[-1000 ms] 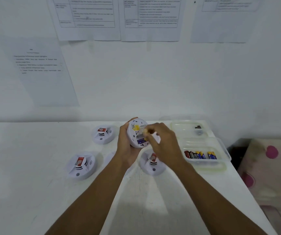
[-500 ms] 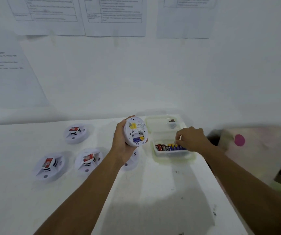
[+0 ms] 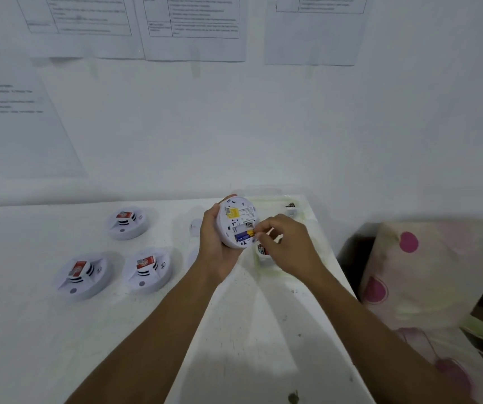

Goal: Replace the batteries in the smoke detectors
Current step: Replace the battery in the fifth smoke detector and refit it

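Observation:
My left hand (image 3: 214, 246) holds a white round smoke detector (image 3: 235, 220) upright, its back with a yellow label facing me. A blue battery (image 3: 240, 237) lies in its open compartment. My right hand (image 3: 286, 246) is at the compartment's right end, thumb and forefinger pinched on a gold-tipped battery (image 3: 250, 232); most of that battery is hidden by my fingers. Below my right hand, the clear battery tray (image 3: 259, 259) shows only a red battery end.
Three more white smoke detectors lie face up on the white table (image 3: 234, 330): the far detector (image 3: 126, 223), the left detector (image 3: 81, 275) and the middle detector (image 3: 148, 269). A second clear tray (image 3: 298, 199) sits against the wall. A pink-dotted cushion (image 3: 409, 272) lies beyond the table's right edge.
My right hand left the detector, reached into the battery tray, and has come back to the compartment with its fingers pinched. My left hand kept holding the detector.

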Available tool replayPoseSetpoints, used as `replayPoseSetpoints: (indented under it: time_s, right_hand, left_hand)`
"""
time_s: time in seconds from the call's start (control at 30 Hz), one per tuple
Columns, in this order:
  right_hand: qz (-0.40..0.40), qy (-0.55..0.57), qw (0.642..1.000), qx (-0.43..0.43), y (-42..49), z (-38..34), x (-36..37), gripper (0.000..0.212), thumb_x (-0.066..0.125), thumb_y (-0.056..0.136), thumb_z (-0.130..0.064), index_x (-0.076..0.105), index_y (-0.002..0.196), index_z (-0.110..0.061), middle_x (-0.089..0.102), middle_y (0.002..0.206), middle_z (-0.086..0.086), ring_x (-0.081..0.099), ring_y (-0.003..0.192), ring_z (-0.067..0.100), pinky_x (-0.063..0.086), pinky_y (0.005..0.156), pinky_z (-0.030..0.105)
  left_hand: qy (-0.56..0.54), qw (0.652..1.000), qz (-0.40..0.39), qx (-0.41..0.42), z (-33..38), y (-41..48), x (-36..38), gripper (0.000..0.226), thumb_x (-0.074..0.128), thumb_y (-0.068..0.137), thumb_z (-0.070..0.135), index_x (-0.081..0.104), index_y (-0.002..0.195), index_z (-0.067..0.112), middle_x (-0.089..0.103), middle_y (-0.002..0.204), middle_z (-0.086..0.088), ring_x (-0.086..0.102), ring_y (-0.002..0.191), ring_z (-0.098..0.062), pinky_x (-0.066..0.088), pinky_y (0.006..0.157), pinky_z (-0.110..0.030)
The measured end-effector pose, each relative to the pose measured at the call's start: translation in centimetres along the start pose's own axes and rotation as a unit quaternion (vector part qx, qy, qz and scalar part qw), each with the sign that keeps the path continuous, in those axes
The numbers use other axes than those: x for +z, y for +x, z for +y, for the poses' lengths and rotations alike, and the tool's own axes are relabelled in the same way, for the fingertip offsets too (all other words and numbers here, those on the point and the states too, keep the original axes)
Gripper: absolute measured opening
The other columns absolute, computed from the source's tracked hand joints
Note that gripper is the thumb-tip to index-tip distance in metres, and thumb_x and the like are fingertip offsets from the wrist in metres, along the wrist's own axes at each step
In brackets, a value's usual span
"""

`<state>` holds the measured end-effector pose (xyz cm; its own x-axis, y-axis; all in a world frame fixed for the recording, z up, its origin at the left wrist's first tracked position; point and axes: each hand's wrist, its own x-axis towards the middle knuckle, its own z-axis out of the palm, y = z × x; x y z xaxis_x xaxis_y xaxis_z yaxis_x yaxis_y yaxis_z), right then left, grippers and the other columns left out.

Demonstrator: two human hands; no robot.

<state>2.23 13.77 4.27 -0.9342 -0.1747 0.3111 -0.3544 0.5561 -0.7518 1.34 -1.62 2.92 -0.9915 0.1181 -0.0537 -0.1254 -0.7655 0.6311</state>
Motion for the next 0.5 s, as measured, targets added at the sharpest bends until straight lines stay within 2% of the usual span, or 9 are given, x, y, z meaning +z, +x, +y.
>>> replayPoseSetpoints:
  time_s: [0.1, 0.2, 0.3, 0.5]
  right_hand:
    - [0.05, 0.043, 0.996, 0.059, -0.5, -0.4, 1.5, 0.017, 0.065, 0.088, -0.012, 0.069, 0.079, -0.026, 0.068, 0.094, -0.004, 0.066, 0.073, 0.006, 0.053, 0.071, 0.024]
    - [0.059, 0.068, 0.987, 0.131, -0.7, -1.2, 2.1, 0.013, 0.061, 0.09, -0.013, 0.071, 0.083, -0.017, 0.069, 0.093, -0.003, 0.064, 0.076, 0.002, 0.048, 0.067, 0.018]
    - [0.042, 0.12, 0.973, 0.19, -0.5, -1.5, 2.3, 0.015, 0.058, 0.092, -0.016, 0.073, 0.088, -0.013, 0.072, 0.09, -0.004, 0.063, 0.076, 0.004, 0.045, 0.063, 0.019]
    - [0.056, 0.175, 0.958, 0.219, -0.2, -1.2, 2.2, 0.015, 0.063, 0.09, -0.018, 0.071, 0.078, -0.016, 0.073, 0.083, -0.003, 0.061, 0.07, 0.008, 0.046, 0.063, 0.025]
  left_hand:
    - [0.005, 1.0, 0.008, 0.013, -0.3, -0.2, 0.3, 0.037, 0.046, 0.087, 0.038, 0.063, 0.114, 0.021, 0.058, 0.122, -0.013, 0.053, 0.108, -0.029, 0.043, 0.085, -0.042]
    - [0.033, 0.998, 0.035, 0.029, -0.8, -0.2, 0.1, 0.037, 0.037, 0.096, 0.038, 0.06, 0.119, 0.021, 0.06, 0.12, -0.011, 0.056, 0.107, -0.027, 0.048, 0.082, -0.039]
    - [0.058, 0.996, 0.053, 0.046, -1.0, -0.2, 0.1, 0.039, 0.034, 0.099, 0.037, 0.057, 0.124, 0.019, 0.062, 0.119, -0.01, 0.057, 0.107, -0.027, 0.052, 0.078, -0.037]
    - [0.074, 0.995, 0.043, 0.053, -0.8, 0.0, 0.5, 0.038, 0.03, 0.101, 0.036, 0.056, 0.123, 0.018, 0.064, 0.114, -0.008, 0.062, 0.099, -0.022, 0.054, 0.072, -0.036]
